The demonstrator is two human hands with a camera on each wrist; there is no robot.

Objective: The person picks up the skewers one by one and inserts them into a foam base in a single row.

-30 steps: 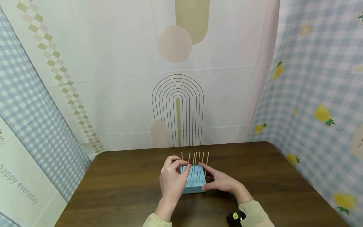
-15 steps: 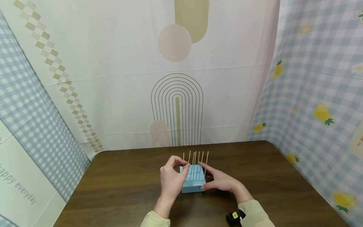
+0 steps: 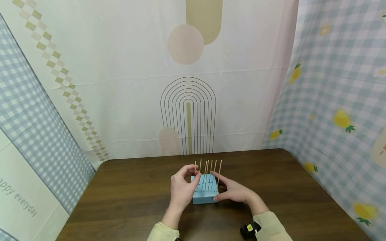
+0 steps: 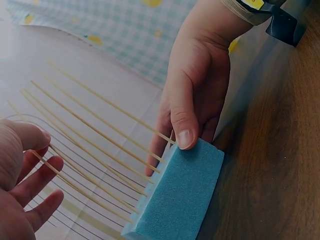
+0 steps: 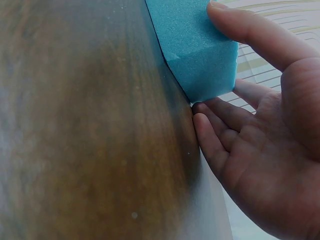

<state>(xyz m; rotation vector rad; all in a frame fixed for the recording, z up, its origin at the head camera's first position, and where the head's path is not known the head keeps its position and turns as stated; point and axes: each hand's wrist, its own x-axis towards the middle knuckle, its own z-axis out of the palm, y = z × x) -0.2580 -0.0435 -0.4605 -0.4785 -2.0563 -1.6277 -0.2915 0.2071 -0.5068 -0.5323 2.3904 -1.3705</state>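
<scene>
A light blue foam block [image 3: 205,198] lies on the table with several thin wooden sticks [image 4: 95,132] standing up from its top. At the block's left, my left hand [image 3: 181,187] pinches one wooden stick [image 4: 80,187] between thumb and fingertips; that stick's lower end meets the block's top. My right hand [image 3: 236,191] grips the right end of the block, the thumb [image 5: 250,31] on its front face and the other fingers at the side and back. The head view hides part of the block's left side behind my left hand.
The dark wooden table [image 3: 132,201] extends around the block on all sides. A patterned white cloth [image 3: 135,100] hangs behind it, and a checked cloth [image 3: 325,140] hangs on the right. A black wrist strap device [image 3: 248,231] sits at my right cuff.
My left fingers have shifted slightly at the left sticks, and the leftmost stick's top has moved a little to the right. The right hand stays on the block.
</scene>
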